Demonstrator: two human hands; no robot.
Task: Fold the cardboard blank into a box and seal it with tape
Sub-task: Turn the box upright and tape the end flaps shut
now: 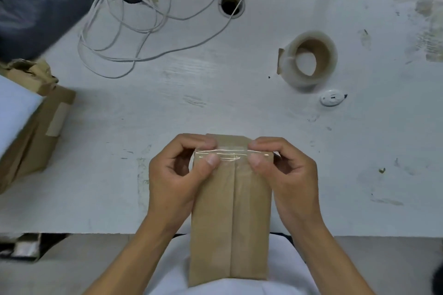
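A long brown cardboard box (230,218) reaches from my lap over the table's near edge, its two top flaps meeting in a centre seam. A strip of clear tape (231,153) lies across its far end. My left hand (177,175) pinches the tape's left end against the box, thumb on top. At the tape's right end, my right hand (285,172) does the same. A roll of clear tape (309,58) with a brown core lies on the table, far right of the box.
The white table (215,103) carries a tangle of white cord (143,21), a cable hole (231,5) and a small white cutter (332,98). Taped cardboard boxes (31,132) sit at the left edge. A dark bag (40,2) lies at the far left.
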